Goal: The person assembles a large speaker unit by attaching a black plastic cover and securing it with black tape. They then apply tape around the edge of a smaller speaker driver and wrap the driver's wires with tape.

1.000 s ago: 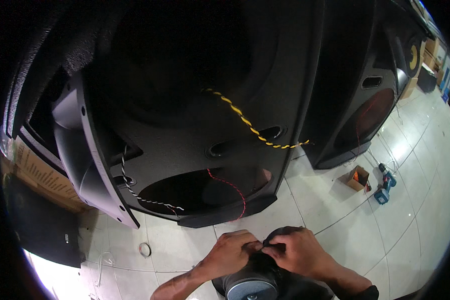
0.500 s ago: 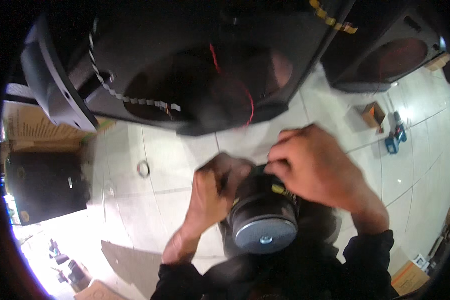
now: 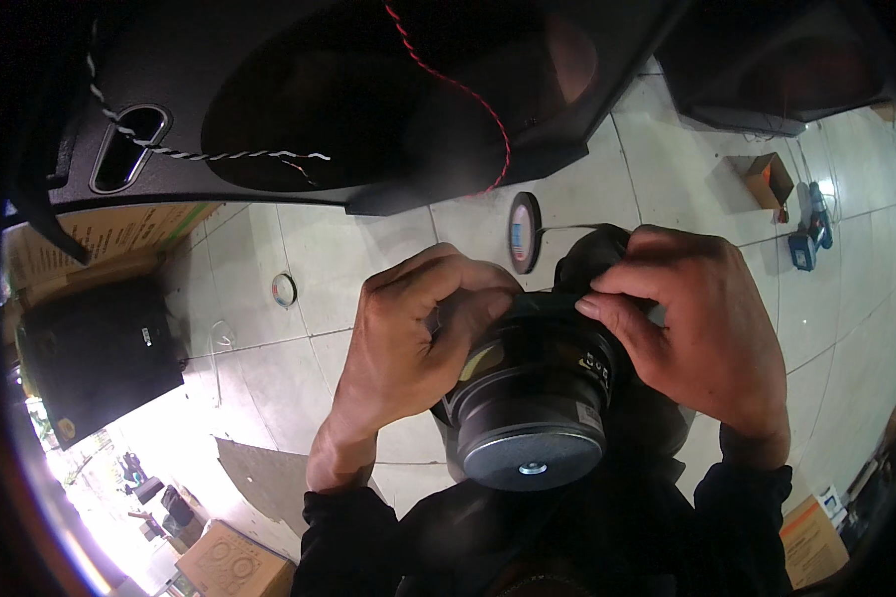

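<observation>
A black loudspeaker driver (image 3: 528, 398) rests against my dark clothing, its round silver-grey magnet end turned toward me. My left hand (image 3: 418, 338) closes with thumb and fingers at the driver's far rim. Across from it, my right hand (image 3: 687, 328) pinches a black tape strip (image 3: 587, 257) by the same rim. That strip runs back to a roll of black tape (image 3: 525, 232), standing on edge or hanging just beyond the driver; which one I cannot tell. The fingertips partly cover the rim.
A large black speaker cabinet (image 3: 378, 194) with white-black and red twisted wires stands ahead; another cabinet (image 3: 767, 70) is far right. On the tiled floor lie a small tape roll (image 3: 285, 290), an open carton (image 3: 770, 184) and a cordless drill (image 3: 814, 234). Cartons (image 3: 234, 567) sit lower left.
The black tape roll and its strip have come into sight beyond the driver. My right hand has moved slightly right and nearer. The cabinet and its wires sit higher in the view.
</observation>
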Demonstrator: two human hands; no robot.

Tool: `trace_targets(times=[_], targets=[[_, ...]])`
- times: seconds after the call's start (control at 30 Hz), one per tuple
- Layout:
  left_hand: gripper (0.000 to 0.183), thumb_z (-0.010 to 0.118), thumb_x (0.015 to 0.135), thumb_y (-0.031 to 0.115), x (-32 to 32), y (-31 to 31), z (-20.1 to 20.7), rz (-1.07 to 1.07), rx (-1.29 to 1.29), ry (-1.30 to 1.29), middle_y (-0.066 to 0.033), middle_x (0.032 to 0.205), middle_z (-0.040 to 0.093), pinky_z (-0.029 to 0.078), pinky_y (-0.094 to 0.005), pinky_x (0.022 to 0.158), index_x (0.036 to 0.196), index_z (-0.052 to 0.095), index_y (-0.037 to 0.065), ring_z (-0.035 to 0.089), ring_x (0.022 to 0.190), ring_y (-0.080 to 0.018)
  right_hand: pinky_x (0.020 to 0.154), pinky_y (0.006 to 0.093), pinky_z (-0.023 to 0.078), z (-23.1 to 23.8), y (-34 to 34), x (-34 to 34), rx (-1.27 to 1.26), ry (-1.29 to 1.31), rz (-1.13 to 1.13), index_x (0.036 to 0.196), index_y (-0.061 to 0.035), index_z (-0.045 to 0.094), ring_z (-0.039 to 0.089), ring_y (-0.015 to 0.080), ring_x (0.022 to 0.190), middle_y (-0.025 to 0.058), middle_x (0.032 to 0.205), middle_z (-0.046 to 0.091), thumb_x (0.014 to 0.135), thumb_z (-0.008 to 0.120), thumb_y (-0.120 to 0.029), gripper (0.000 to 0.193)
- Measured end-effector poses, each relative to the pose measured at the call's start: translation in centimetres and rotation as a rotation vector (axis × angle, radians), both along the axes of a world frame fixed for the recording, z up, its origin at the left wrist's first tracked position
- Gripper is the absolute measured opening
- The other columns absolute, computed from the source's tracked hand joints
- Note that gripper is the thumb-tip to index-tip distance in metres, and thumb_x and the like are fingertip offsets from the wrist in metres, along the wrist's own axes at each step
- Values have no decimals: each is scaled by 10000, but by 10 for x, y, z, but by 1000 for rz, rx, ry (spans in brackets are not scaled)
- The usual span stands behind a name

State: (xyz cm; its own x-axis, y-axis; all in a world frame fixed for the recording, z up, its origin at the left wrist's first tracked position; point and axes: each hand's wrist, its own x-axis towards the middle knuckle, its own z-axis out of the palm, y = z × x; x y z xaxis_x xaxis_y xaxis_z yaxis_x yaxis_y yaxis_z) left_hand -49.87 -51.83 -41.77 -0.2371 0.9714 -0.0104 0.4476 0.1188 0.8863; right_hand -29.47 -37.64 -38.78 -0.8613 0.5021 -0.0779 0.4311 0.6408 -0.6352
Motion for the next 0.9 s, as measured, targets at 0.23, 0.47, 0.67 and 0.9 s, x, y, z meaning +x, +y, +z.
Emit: trace_targets(times=[0.23, 0.47, 0.67, 0.9], targets=[[178, 675, 810, -127, 0, 10, -1, -80, 17, 44, -130, 852, 725, 576, -322, 646, 947, 728, -27, 754, 753, -230, 616, 356, 480, -6, -5, 3, -66, -50, -30, 880, -4, 733, 659, 266, 654, 127, 751, 675, 872, 793, -127, 138], [153, 616, 809, -108, 4, 17, 7, -102, -102, 32, -134, 855, 729, 595, -336, 676, 922, 696, -43, 769, 784, -243, 618, 360, 492, -9, -9, 6, -68, 2, -79, 879, -8, 739, 674, 257, 658, 116, 765, 697, 864, 805, -133, 142], [97, 654, 819, -88, -2, 29, 11, -225, -106, 34, -150, 826, 715, 551, -337, 643, 899, 689, -45, 753, 750, -252, 598, 341, 500, -7, -11, 6, -99, -15, -96, 871, -18, 742, 679, 251, 615, 122, 766, 718, 860, 807, -123, 124], [87, 735, 823, -85, 2, 37, 6, -267, -175, 45, -122, 780, 690, 474, -323, 583, 877, 699, -28, 667, 657, -189, 540, 315, 487, -9, -12, 12, -152, 10, -104, 837, -24, 741, 671, 235, 542, 113, 716, 718, 873, 798, -109, 108]])
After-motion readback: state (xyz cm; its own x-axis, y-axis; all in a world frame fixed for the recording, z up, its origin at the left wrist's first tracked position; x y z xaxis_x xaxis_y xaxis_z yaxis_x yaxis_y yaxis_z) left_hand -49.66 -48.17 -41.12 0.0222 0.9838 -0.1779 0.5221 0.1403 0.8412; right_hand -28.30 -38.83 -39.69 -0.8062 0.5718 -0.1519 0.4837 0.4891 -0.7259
